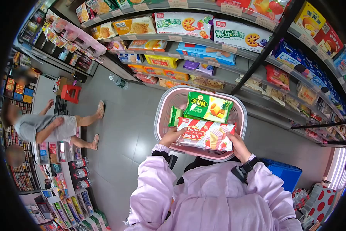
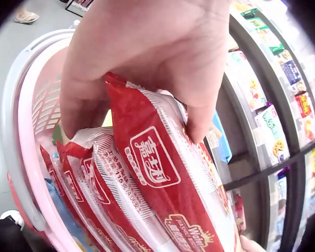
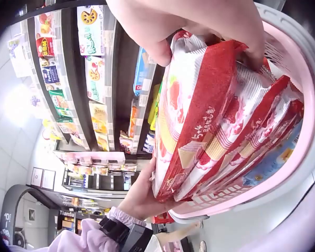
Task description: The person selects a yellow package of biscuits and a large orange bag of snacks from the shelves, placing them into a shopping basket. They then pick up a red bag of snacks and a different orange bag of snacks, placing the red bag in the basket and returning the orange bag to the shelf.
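Note:
A red and white pack of wafer biscuits (image 1: 205, 135) is held level over the near side of a pink basket (image 1: 240, 111). At its left end, my left hand (image 1: 172, 137) grips it, thumb on one face and fingers on the other in the left wrist view. The opposite end is in the grip of my right hand (image 1: 239, 147). Several more red and white wafer packs (image 3: 247, 123) stand side by side in the basket behind the held one. On the basket's far side lie a green pineapple pack (image 1: 207, 107) and a small green packet (image 1: 175, 116).
Shelves of biscuit packs (image 1: 184, 25) stretch along the far side. A plastic bottle (image 1: 119, 81) lies on the grey floor, and a red stool (image 1: 70, 92) stands at left. Another person (image 1: 53, 125) walks there. A blue crate (image 1: 282, 173) sits at my right.

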`<state>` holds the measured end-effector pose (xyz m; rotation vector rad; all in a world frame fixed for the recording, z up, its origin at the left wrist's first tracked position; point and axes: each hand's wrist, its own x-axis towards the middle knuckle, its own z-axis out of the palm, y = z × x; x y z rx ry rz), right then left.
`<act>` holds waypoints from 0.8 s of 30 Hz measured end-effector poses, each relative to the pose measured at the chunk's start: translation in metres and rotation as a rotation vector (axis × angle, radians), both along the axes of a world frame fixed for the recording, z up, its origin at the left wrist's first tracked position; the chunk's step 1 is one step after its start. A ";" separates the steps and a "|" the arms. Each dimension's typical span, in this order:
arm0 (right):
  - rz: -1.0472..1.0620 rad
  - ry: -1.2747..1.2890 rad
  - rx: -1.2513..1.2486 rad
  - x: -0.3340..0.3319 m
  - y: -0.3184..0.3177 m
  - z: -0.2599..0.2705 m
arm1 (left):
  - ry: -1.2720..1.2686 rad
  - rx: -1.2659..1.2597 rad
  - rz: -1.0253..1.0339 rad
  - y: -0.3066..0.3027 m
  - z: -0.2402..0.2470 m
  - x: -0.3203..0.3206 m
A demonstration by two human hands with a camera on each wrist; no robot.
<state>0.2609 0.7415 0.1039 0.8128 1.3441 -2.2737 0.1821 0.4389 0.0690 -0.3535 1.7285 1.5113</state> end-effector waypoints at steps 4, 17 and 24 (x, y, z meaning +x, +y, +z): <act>0.030 0.005 -0.046 0.006 -0.006 0.015 | 0.049 -0.024 -0.007 -0.006 0.017 0.008; 0.275 0.181 0.217 0.034 -0.010 0.092 | 0.164 -0.056 0.245 -0.016 0.135 0.086; 0.214 0.326 0.228 0.070 -0.002 0.146 | 0.255 0.231 0.326 -0.008 0.146 0.116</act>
